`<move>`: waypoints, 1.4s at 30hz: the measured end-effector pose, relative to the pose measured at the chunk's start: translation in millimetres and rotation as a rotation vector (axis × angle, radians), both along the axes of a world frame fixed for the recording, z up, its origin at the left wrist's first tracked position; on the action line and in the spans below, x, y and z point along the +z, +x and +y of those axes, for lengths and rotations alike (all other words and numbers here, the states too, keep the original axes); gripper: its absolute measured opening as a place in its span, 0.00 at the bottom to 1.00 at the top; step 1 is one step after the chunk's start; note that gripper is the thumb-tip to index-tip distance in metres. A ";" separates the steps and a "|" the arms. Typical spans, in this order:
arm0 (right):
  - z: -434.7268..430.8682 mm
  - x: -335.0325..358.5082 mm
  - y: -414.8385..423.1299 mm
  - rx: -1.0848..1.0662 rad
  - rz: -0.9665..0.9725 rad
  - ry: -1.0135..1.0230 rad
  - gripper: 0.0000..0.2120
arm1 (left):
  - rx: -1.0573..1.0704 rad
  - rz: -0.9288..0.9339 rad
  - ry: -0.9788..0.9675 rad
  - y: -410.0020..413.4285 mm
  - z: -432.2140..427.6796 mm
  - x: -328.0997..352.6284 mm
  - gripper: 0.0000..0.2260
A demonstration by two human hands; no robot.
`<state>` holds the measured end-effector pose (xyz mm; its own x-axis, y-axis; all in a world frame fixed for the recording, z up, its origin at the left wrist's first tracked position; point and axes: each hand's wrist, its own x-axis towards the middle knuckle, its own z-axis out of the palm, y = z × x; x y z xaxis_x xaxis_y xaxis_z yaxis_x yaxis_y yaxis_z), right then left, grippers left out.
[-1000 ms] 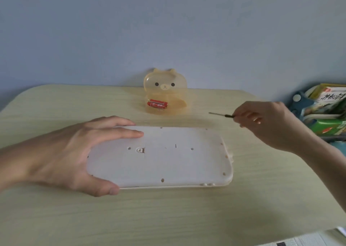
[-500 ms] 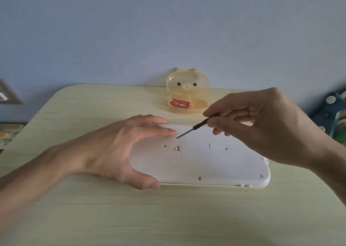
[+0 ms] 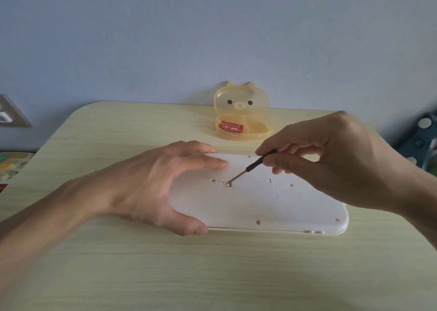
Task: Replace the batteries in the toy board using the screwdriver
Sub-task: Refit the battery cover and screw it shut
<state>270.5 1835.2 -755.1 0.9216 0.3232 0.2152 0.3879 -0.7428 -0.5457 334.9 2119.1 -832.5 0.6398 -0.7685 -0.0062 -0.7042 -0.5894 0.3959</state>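
Toy board [image 3: 295, 206] is laid flat near the middle of the pale wooden surface [image 3: 189, 275], with its plain white back turned up. Its left end is held by the left hand [image 3: 151, 183]: the fingers are stretched over the back towards the far edge and the thumb is pressed against the near edge, so the board is clamped between them.

A small screwdriver [image 3: 254, 166] with a black handle is pinched by the right hand [image 3: 331, 159] between the thumb and the first fingers (the other fingers are curled loosely below). The screwdriver is tilted, with the handle up to the right and the thin metal shaft down to the left. Its tip is set into a round screw hole [image 3: 227, 183], just beside the left side of a rectangular cover [image 3: 254, 187] that is outlined in the back of the board.

Behind the board, near the far edge of the surface, an orange see-through box [image 3: 241, 102] shaped like a bear is placed, with its lid stood upright before the blue-grey wall [image 3: 212, 27]. One red battery [image 3: 232, 127] is lying in the left part of the box.
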 end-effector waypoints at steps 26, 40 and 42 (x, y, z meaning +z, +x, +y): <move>34.9 -6.5 17.3 0.100 -0.184 -0.012 0.11 | -0.030 0.014 0.000 -1.4 -0.4 3.4 0.45; 23.5 6.4 15.6 0.094 0.027 -0.009 0.09 | -0.018 0.027 -0.015 0.2 -0.2 0.4 0.48; 28.0 0.4 16.3 0.047 -0.127 -0.092 0.15 | -0.011 0.039 -0.015 0.1 0.0 0.1 0.48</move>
<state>286.8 1863.2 -754.7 0.8723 0.3890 0.2963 0.4848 -0.7666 -0.4209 335.0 2119.1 -832.4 0.6307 -0.7758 -0.0198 -0.6945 -0.5756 0.4317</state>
